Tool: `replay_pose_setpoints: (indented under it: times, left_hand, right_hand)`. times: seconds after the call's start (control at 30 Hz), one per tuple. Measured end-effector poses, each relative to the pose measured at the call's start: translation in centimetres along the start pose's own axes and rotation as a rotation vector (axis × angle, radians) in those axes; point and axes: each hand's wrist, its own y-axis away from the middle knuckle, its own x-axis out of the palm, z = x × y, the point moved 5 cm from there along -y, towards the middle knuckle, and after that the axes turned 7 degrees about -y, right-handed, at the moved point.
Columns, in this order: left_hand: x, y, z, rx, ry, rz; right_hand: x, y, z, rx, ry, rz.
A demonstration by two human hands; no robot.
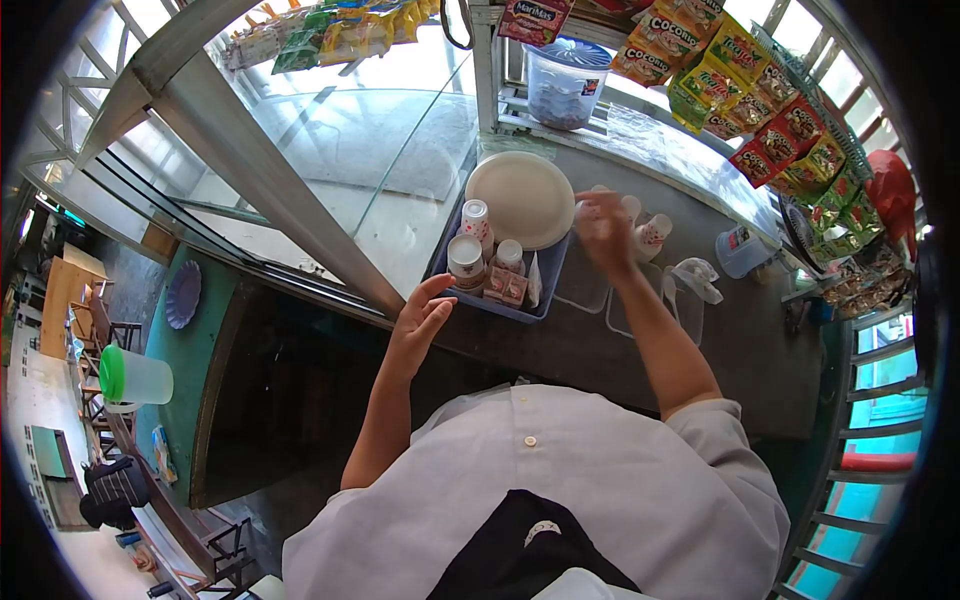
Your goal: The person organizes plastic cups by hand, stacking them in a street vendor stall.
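Observation:
My left hand is near the front left corner of a blue tray. Its fingers are curved and apart, with nothing between them. In the tray are a large round cream plate, a stack of patterned paper cups, a white-lidded jar, a smaller white-topped container and small printed boxes. Over the counter at the tray's right, my right hand is among several patterned cups. Its fingers are blurred, and whether they grip a cup is hidden.
Clear plastic containers and a crumpled plastic bag lie right of the tray. A clear tub stands farther right. Behind is a lidded bucket, with hanging sachets above. A glass case borders the left.

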Motion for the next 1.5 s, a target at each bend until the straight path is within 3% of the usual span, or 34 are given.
replay_pose_setpoints:
  times: [0.07,0.17,0.23,0.27,0.37,0.43,0.53,0.67,0.77,0.83,0.9,0.97,1.1,1.5]
  left_hand:
    - [0.2,0.0,-0.3,0.003,0.0,0.005]
    - [0.3,0.2,-0.9,0.021,0.001,0.006]
    - [0.0,0.6,-1.2,0.034,-0.002,-0.01]
    - [-0.2,0.9,-1.2,0.031,-0.003,-0.025]
    - [-0.9,2.0,-1.0,0.029,0.004,-0.067]
    - [-1.6,2.8,-0.8,0.03,0.014,-0.101]
    - [-2.5,3.7,-0.4,0.028,0.029,-0.148]
    - [-2.3,2.8,-0.5,0.044,0.023,-0.12]
    - [-1.0,0.9,-1.6,0.072,-0.064,-0.042]
    - [0.3,-0.4,-3.6,0.086,-0.147,0.008]
    - [1.8,-1.5,-6.8,0.245,-0.325,-0.012]
    - [2.7,-2.8,-8.3,0.307,-0.368,-0.035]
    - [3.7,-4.3,-10.6,0.445,-0.45,-0.061]
    - [2.9,-4.1,-11.4,0.539,-0.304,-0.074]
  right_hand:
    - [5.5,0.3,2.9,0.075,-0.105,0.466]
    - [10.1,0.2,4.1,-0.092,0.042,0.661]
    - [12.9,1.5,2.7,0.123,0.386,1.181]
    - [13.4,1.6,2.6,0.099,0.477,1.211]
    - [12.5,0.1,1.8,0.186,0.326,1.084]
    - [10.3,-1.8,-0.3,0.094,0.122,0.978]
    - [5.2,-3.5,-2.3,0.251,-0.24,0.786]
    - [1.1,-2.9,0.8,0.466,-0.654,0.656]
    - [0.8,-1.9,3.0,0.43,-0.879,0.621]
    - [0.6,-1.3,5.4,0.402,-0.919,0.59]
    - [0.3,-0.9,7.0,0.374,-0.958,0.553]
    - [-0.2,-0.8,8.4,0.229,-0.951,0.554]
    - [-1.3,-0.4,11.1,0.178,-0.898,0.554]
    - [-2.1,-0.3,13.6,0.074,-0.893,0.636]
